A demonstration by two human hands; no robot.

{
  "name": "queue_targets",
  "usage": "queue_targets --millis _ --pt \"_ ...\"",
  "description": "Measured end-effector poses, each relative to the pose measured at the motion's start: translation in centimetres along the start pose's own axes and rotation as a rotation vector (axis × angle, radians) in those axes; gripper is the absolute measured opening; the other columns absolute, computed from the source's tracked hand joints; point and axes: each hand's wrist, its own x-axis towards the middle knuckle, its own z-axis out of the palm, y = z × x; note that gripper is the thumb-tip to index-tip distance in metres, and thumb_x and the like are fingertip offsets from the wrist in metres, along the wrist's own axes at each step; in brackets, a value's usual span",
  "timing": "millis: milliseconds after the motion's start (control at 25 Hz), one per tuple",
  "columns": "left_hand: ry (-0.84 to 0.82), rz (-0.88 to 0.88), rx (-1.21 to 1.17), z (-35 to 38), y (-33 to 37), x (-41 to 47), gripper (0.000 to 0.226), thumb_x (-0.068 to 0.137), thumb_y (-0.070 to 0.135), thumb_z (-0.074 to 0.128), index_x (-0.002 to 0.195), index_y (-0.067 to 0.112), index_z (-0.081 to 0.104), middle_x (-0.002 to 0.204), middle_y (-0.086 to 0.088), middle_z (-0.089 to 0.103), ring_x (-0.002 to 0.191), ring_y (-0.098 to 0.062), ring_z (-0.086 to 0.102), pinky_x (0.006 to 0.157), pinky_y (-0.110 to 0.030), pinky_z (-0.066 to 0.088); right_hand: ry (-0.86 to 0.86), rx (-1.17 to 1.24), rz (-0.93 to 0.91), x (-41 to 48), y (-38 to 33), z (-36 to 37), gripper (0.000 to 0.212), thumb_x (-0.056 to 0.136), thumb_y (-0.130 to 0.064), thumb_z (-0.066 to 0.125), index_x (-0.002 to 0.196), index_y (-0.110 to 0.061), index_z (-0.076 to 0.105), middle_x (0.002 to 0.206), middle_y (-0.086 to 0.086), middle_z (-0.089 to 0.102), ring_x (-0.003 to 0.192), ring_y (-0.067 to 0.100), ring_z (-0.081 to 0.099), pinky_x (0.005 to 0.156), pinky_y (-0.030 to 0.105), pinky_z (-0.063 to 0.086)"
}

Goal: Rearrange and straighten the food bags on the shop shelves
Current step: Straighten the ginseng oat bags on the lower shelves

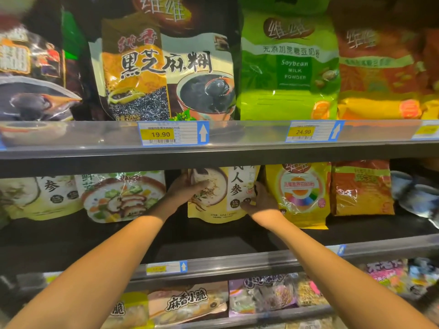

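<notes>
A pale yellow ginseng porridge bag stands upright at the back of the middle shelf. My left hand grips its left edge, thumb across the front. My right hand holds its lower right edge. To its left lean a mushroom-and-vegetable porridge bag and another ginseng bag. To its right stand a yellow soy milk powder bag and an orange bag.
On the top shelf stand a black sesame paste bag, a green soybean milk powder bag and an orange bag. The shelf rail carries price tags. The middle shelf's front is bare. Snack bags fill the bottom shelf.
</notes>
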Motion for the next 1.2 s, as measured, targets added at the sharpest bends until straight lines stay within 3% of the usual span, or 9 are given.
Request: queue_targets --millis 80,200,280,440,640,720,880,1080,1200 --pt "-0.073 -0.017 -0.075 -0.5 0.1 -0.2 0.033 0.085 0.039 0.080 0.111 0.032 0.061 0.105 0.010 0.067 0.101 -0.010 0.064 0.072 -0.018 0.046 -0.025 0.074 0.033 0.3 -0.5 0.2 0.087 0.089 -0.028 0.077 0.159 -0.020 0.025 0.157 0.004 0.048 0.143 0.030 0.047 0.114 0.046 0.042" --pt "-0.178 0.020 -0.128 -0.9 -0.2 -0.1 0.063 0.078 0.036 0.086 0.133 0.028 0.057 0.126 0.003 0.070 0.121 -0.018 0.064 0.090 -0.030 0.054 -0.023 0.138 0.051 0.8 -0.7 0.8 0.092 0.088 -0.024 0.079 0.160 -0.017 0.022 0.159 0.006 0.044 0.147 0.031 0.042 0.115 0.045 0.039" --pt "-0.159 0.028 -0.097 -0.9 -0.5 0.0 0.064 0.077 0.041 0.086 0.132 0.030 0.056 0.126 0.003 0.070 0.121 -0.020 0.064 0.097 -0.037 0.055 0.039 0.134 0.052 0.7 -0.4 0.9 0.089 0.086 -0.023 0.081 0.157 -0.012 0.028 0.155 0.010 0.049 0.143 0.032 0.046 0.113 0.046 0.043" --pt "-0.142 -0.005 -0.123 -1.1 0.4 -0.9 0.026 0.087 0.051 0.073 0.101 0.034 0.059 0.102 0.007 0.067 0.095 -0.011 0.062 0.079 -0.033 0.052 0.049 0.051 0.009 1.3 0.2 0.0 0.042 0.098 -0.030 0.067 0.133 -0.009 0.058 0.135 0.012 0.066 0.124 0.033 0.063 0.099 0.043 0.053" --pt "-0.169 -0.020 -0.346 -1.5 0.9 -0.9 0.034 0.085 0.037 0.078 0.113 0.023 0.066 0.103 0.000 0.079 0.113 -0.025 0.069 0.084 -0.040 0.056 -0.157 0.083 0.012 0.1 1.1 -0.5 0.068 0.083 -0.037 0.084 0.140 -0.019 0.052 0.136 -0.005 0.063 0.125 0.019 0.059 0.096 0.032 0.050" --pt "-0.169 -0.026 -0.330 -1.5 0.7 -0.7 0.038 0.083 0.033 0.081 0.117 0.022 0.067 0.108 -0.001 0.079 0.115 -0.026 0.069 0.094 -0.047 0.057 -0.205 0.068 0.036 -0.4 1.9 0.4 0.075 0.080 -0.036 0.086 0.142 -0.020 0.048 0.138 -0.006 0.060 0.126 0.019 0.059 0.102 0.035 0.052" --pt "-0.132 -0.012 -0.290 -1.3 0.7 -0.7 0.051 0.073 0.048 0.086 0.116 0.026 0.067 0.110 0.001 0.079 0.115 -0.025 0.068 0.101 -0.054 0.053 -0.116 0.129 0.030 0.3 1.9 1.2 0.057 0.089 -0.028 0.078 0.139 -0.015 0.052 0.143 0.007 0.062 0.130 0.031 0.060 0.103 0.052 0.055" --pt "-0.044 0.024 -0.253 -1.3 1.5 -1.4 0.039 0.080 0.048 0.082 0.110 0.028 0.067 0.110 0.001 0.076 0.108 -0.021 0.069 0.098 -0.047 0.056 -0.118 0.140 -0.009 0.2 1.3 0.0 0.046 0.095 -0.028 0.071 0.137 -0.014 0.057 0.140 0.006 0.065 0.129 0.028 0.062 0.101 0.036 0.052" --pt "-0.028 0.046 -0.283 -1.1 2.0 -2.5 0.038 0.082 0.046 0.081 0.113 0.027 0.067 0.112 0.000 0.076 0.110 -0.020 0.069 0.100 -0.045 0.055 -0.118 0.180 -0.042 -0.5 1.3 -0.9 0.039 0.095 -0.031 0.072 0.130 -0.016 0.063 0.133 0.005 0.069 0.121 0.026 0.067 0.102 0.042 0.055"
